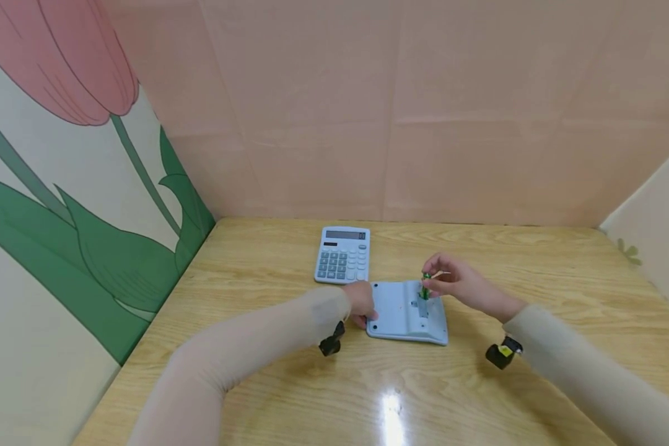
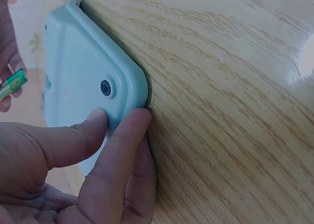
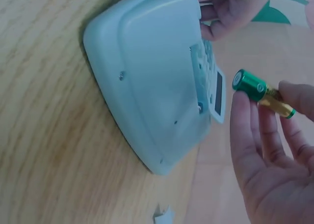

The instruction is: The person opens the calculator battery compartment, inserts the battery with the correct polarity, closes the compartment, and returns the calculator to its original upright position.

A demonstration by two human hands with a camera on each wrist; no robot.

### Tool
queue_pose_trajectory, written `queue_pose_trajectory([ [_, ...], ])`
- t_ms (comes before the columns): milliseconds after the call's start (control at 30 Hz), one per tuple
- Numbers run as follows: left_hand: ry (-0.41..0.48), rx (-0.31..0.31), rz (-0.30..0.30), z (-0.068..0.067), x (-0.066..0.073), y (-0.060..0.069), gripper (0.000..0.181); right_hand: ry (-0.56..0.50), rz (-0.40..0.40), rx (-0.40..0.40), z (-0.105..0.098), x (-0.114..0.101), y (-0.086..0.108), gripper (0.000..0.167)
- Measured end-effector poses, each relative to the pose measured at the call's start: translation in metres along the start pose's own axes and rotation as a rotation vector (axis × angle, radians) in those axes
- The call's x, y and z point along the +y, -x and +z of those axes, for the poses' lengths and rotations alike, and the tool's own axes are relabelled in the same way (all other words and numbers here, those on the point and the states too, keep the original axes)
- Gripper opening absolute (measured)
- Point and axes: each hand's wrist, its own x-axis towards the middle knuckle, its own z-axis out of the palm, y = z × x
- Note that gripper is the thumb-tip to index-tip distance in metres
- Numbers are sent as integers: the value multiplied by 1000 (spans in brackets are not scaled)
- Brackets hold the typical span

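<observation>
A pale blue calculator (image 1: 393, 306) lies face down on the table, its battery compartment (image 3: 198, 79) uncovered. My left hand (image 1: 361, 300) grips its left end; in the left wrist view the thumb (image 2: 81, 140) lies on the back near a dark round foot, with fingers along the edge. Above the compartment, my right hand (image 1: 457, 285) pinches a green and gold battery (image 3: 257, 89) between thumb and fingers. In the right wrist view the battery is apart from the calculator. Whether the compartment holds anything is unclear.
A second pale blue calculator (image 1: 342, 255) lies face up just behind, with digits on its display. A small pale piece (image 3: 164, 216) shows at the bottom of the right wrist view. Beyond the wooden table (image 1: 256, 266) stands a pinkish wall (image 1: 312, 124).
</observation>
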Motion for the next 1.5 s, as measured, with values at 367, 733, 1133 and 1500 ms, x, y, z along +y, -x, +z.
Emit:
queue_pose_trajectory([
  [367, 7, -3, 7, 2, -3, -9, 20, 112, 120, 35, 7, 3, 0, 28],
  [733, -2, 2, 2, 1, -1, -8, 20, 174, 103, 45, 14, 7, -2, 25],
  [1133, 15, -2, 2, 0, 0, -5, 20, 240, 123, 43, 17, 6, -4, 23],
  [1500, -11, -6, -2, 1, 0, -5, 18, 268, 123, 50, 19, 2, -5, 19],
])
